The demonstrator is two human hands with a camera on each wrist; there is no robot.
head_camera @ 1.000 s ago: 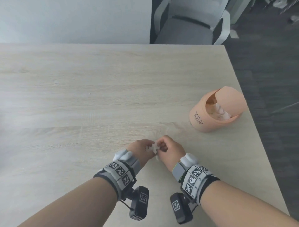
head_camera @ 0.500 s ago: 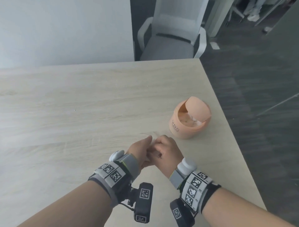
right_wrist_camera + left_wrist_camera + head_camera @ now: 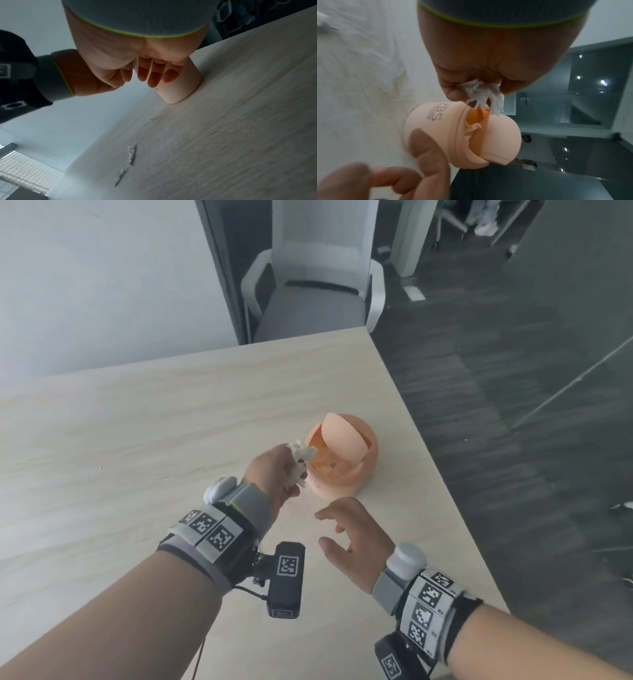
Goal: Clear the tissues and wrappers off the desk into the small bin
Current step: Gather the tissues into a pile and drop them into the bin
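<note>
At bin mouth: left hand gripping crumpled tissue. Right hand near bin base, fingers loosely spread, holding nothing.

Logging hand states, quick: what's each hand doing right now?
Left hand: closed, gripping a crumpled tissue at the bin opening.
Right hand: open, holding nothing.

Bare forearms. Grey wristbands with lime-green edging, white domed knobs, black cuffs carrying square black-white marker tags, black tagged camera blocks underneath, thin cable.
</note>
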